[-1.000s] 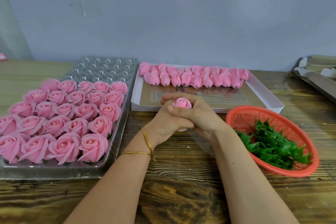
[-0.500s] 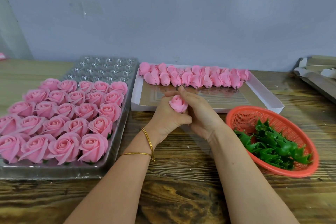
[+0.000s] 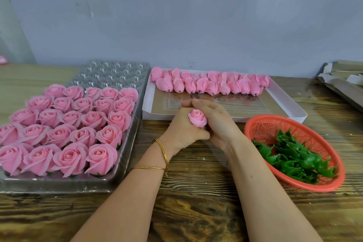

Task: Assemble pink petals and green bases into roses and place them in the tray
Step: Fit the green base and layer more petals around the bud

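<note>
A pink rose bud (image 3: 197, 118) sits between my two hands above the wooden table. My left hand (image 3: 181, 129) curls round its lower part from the left. My right hand (image 3: 218, 122) cups it from the right, fingers bent over its far side. Its green base is hidden in my hands. The clear plastic tray (image 3: 129, 155) at the left holds several finished pink roses (image 3: 78, 124), with bare cups at its far end. A white box (image 3: 284, 112) behind my hands holds a row of pink buds (image 3: 210, 83). A red basket (image 3: 261, 125) at the right holds green bases (image 3: 294, 155).
Grey cardboard pieces (image 3: 343, 82) lie at the far right by the wall. The grey wall stands close behind the tray and box. Bare wooden table (image 3: 196, 212) lies under my forearms toward the near edge.
My right hand's fingers lifted off the bud and moved to its right side, so the rose now shows fully. The bud has tilted and dropped a little between my hands.
</note>
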A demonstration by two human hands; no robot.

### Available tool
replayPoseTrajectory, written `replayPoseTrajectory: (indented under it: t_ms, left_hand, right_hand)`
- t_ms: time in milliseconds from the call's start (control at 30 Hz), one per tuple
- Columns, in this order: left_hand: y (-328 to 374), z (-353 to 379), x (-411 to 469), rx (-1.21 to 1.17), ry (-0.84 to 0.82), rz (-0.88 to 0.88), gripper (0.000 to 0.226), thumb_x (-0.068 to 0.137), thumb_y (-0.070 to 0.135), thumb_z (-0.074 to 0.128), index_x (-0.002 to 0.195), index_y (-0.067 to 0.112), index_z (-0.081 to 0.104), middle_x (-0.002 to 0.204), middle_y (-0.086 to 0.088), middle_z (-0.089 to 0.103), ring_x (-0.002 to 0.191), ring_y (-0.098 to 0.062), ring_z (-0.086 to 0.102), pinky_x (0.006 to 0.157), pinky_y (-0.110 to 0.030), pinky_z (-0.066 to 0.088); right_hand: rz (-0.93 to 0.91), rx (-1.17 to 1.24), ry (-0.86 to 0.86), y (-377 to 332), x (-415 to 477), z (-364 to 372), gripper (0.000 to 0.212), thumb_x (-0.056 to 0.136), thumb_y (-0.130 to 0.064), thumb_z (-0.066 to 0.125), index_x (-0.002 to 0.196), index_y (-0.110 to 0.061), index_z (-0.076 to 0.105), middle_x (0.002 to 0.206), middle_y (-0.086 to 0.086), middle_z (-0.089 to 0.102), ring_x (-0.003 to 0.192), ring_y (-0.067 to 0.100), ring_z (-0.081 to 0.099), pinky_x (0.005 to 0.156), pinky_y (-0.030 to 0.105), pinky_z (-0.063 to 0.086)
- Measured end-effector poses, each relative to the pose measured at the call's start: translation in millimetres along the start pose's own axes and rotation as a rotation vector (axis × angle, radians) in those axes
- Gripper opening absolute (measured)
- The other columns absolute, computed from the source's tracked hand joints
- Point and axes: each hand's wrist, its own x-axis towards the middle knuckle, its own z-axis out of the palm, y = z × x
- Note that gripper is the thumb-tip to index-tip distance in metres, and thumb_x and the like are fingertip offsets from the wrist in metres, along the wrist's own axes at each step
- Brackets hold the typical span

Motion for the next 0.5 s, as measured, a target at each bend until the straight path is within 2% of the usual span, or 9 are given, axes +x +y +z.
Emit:
replayPoseTrajectory:
  t_ms: [133, 233, 300, 367, 500]
  left_hand:
    - [5, -1, -1, 0.026, -0.02, -0.021, 0.029, 0.061, -0.021, 0.069, 0.07, 0.005, 0.063, 0.066, -0.004, 0.06, 0.069, -0.013, 0.059, 0.068, -0.029, 0.048]
    - [6, -2, -2, 0.019, 0.002, -0.033, 0.024, 0.063, -0.02, 0.071, 0.078, -0.002, 0.065, 0.071, -0.01, 0.064, 0.072, -0.016, 0.061, 0.068, -0.029, 0.051]
    - [6, -2, -2, 0.027, 0.042, -0.045, 0.025, 0.064, -0.015, 0.074, 0.083, 0.0, 0.067, 0.081, -0.015, 0.069, 0.077, -0.015, 0.064, 0.07, -0.027, 0.053]
    - [5, -3, -2, 0.047, 0.075, -0.048, 0.027, 0.066, -0.009, 0.077, 0.088, 0.004, 0.07, 0.087, -0.013, 0.071, 0.081, -0.016, 0.066, 0.071, -0.025, 0.054]
    - [3, -3, 1, 0.143, 0.138, -0.046, 0.03, 0.069, -0.002, 0.079, 0.083, 0.022, 0.069, 0.086, -0.002, 0.072, 0.082, -0.015, 0.068, 0.07, -0.021, 0.055]
  right_hand:
    - [-0.095, -0.06, 0.066, 3, 4, -2, 0.02, 0.097, -0.016, 0.057, 0.086, -0.005, 0.071, 0.082, 0.012, 0.07, 0.074, 0.019, 0.065, 0.068, 0.03, 0.054]
    - [-0.151, -0.128, 0.147, 7, 8, -4, 0.024, 0.097, -0.017, 0.059, 0.077, -0.01, 0.072, 0.075, 0.009, 0.069, 0.075, 0.022, 0.063, 0.075, 0.039, 0.053]
    - [-0.197, -0.197, 0.212, 9, 10, -3, 0.03, 0.098, -0.018, 0.056, 0.071, -0.014, 0.07, 0.074, 0.008, 0.068, 0.077, 0.024, 0.061, 0.08, 0.045, 0.051]
    - [-0.248, -0.222, 0.276, 9, 11, -3, 0.03, 0.098, -0.018, 0.055, 0.071, -0.013, 0.067, 0.076, 0.009, 0.067, 0.078, 0.023, 0.06, 0.081, 0.045, 0.051]
    - [-0.373, -0.25, 0.293, 5, 8, -1, 0.02, 0.093, -0.011, 0.061, 0.08, 0.003, 0.062, 0.082, 0.024, 0.064, 0.078, 0.018, 0.058, 0.079, 0.039, 0.051]
